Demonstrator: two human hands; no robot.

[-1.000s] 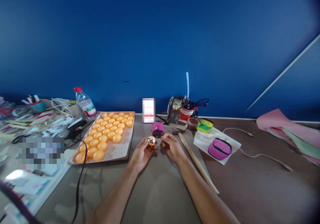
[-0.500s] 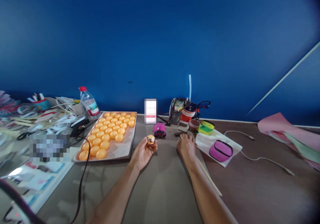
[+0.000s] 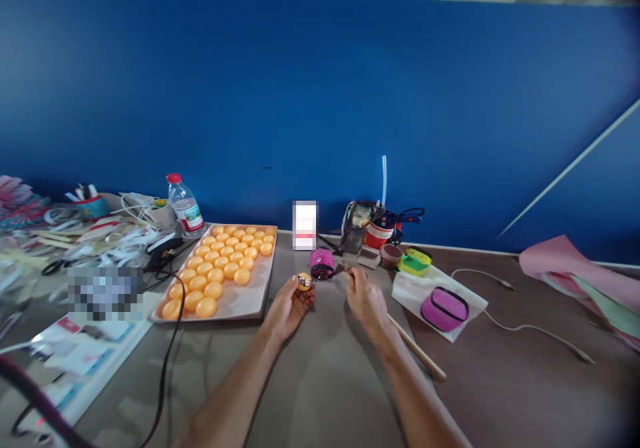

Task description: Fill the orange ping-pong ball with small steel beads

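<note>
My left hand [image 3: 289, 306] is closed round a small orange ball [image 3: 303, 281] with a shiny patch on top and holds it just above the table. My right hand [image 3: 363, 295] is beside it, fingers curled round a small dark tool [image 3: 343, 269] whose tip points at the ball. A pink round container [image 3: 321, 263] stands just behind the two hands. Left of my left hand, a flat tray [image 3: 240, 310] holds several rows of orange balls [image 3: 220, 271].
A long wooden stick [image 3: 419, 353] lies under my right wrist. To the right are a pink pouch [image 3: 444, 305] on white paper, a green-yellow case [image 3: 415, 260] and a white cable [image 3: 525, 328]. A water bottle [image 3: 185, 207], a red cup [image 3: 377, 234] and clutter line the back; a black cord [image 3: 167, 355] crosses the left.
My right hand left the ball, reached right to a dark tool near the stick, closed on it and came back toward the ball. My left hand kept holding the ball.
</note>
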